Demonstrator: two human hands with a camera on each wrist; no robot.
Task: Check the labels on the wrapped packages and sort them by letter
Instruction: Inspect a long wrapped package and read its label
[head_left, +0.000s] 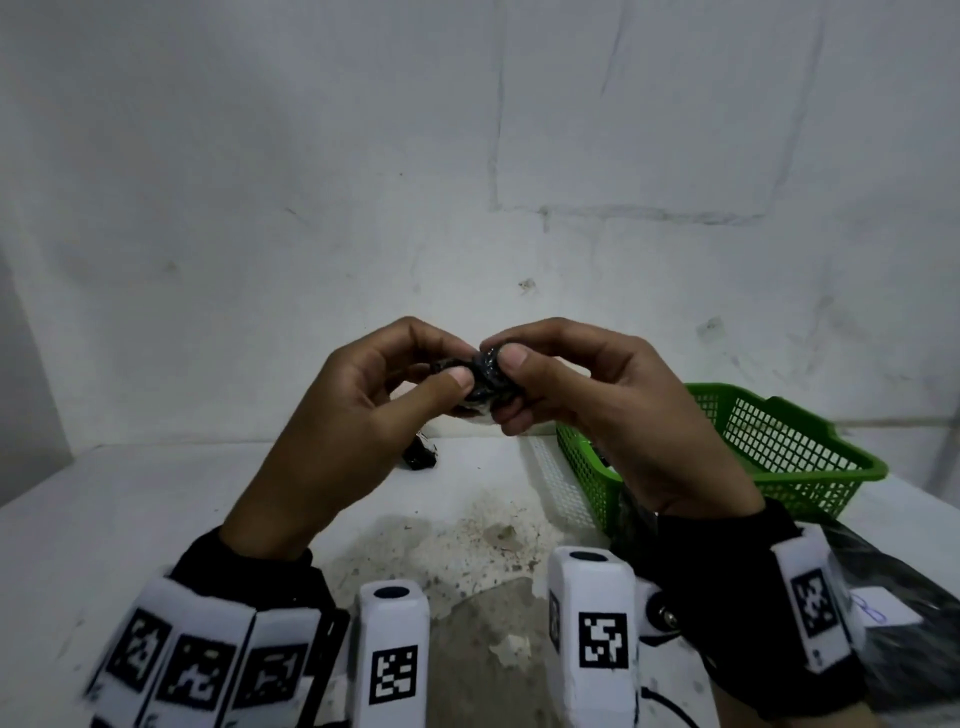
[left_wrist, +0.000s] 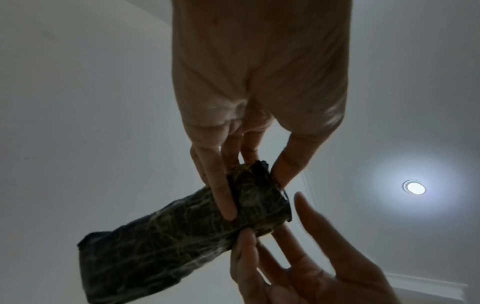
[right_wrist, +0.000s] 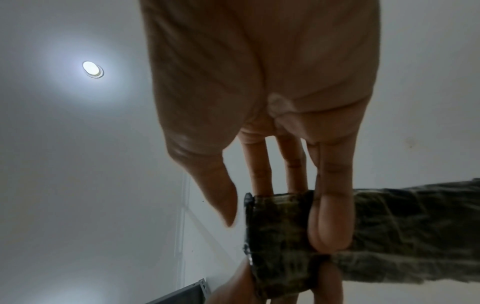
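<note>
A small package (head_left: 485, 376) wrapped in crinkled black plastic is held up above the table, end-on to my head view. My left hand (head_left: 456, 361) pinches its left side between thumb and fingers, and my right hand (head_left: 503, 387) pinches its right side. In the left wrist view the long package (left_wrist: 168, 236) hangs from the left hand (left_wrist: 254, 189). The right wrist view has the right hand's fingers (right_wrist: 332, 216) curled over the package (right_wrist: 402, 226). No label shows in any view.
A green mesh basket (head_left: 779, 441) stands on the white table at the right, with a white basket (head_left: 558, 483) edge against it. Another black package (head_left: 420, 457) lies at the table's back. A black package with a white label (head_left: 883, 613) lies near right. The table's (head_left: 156, 519) left part is bare.
</note>
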